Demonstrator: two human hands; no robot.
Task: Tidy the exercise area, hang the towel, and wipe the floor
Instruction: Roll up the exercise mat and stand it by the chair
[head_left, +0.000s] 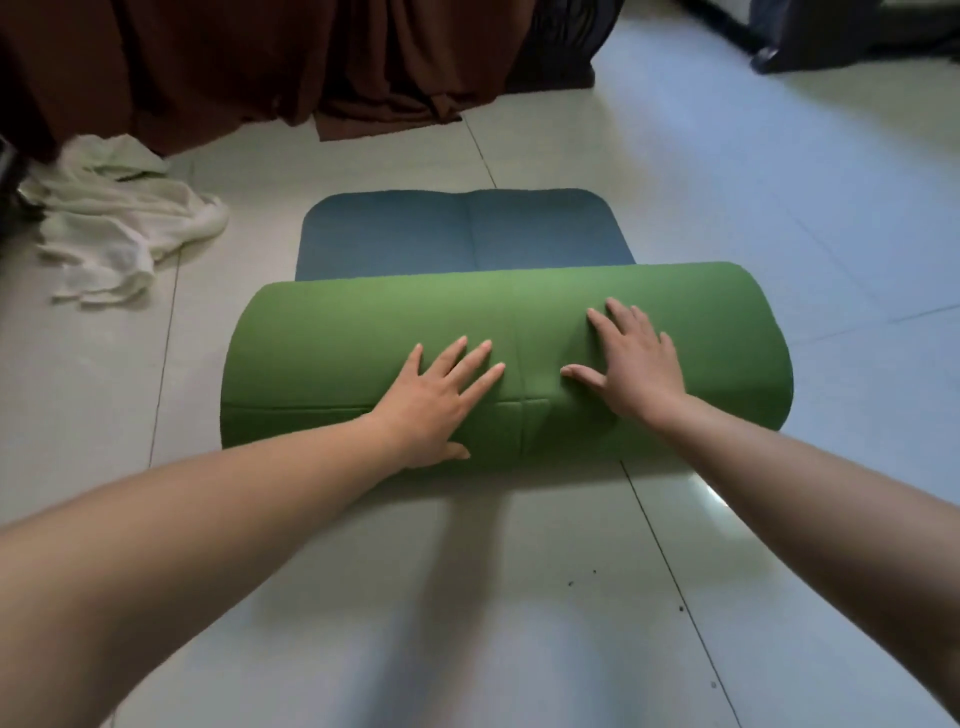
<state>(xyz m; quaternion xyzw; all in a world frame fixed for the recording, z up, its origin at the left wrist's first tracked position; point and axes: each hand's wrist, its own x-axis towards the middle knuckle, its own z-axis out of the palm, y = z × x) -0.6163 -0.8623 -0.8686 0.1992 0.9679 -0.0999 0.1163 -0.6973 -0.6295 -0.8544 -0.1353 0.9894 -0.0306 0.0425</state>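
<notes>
Mostly rolled: green mat (498, 332) on tiled floor (467, 597), blue end flat beyond. Left hand (436, 400), right hand (634, 364) press roll, fingers straight, spread. White towel (119, 223) crumpled far left.

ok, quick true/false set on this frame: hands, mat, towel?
1. The left hand and right hand both lie flat on the rolled mat. True.
2. The mat is fully rolled up. False: a blue part lies flat beyond the roll.
3. The towel hangs on a hook. False: it lies crumpled on the floor, left of the mat.
4. A brown curtain reaches the floor behind the mat. True.
</notes>
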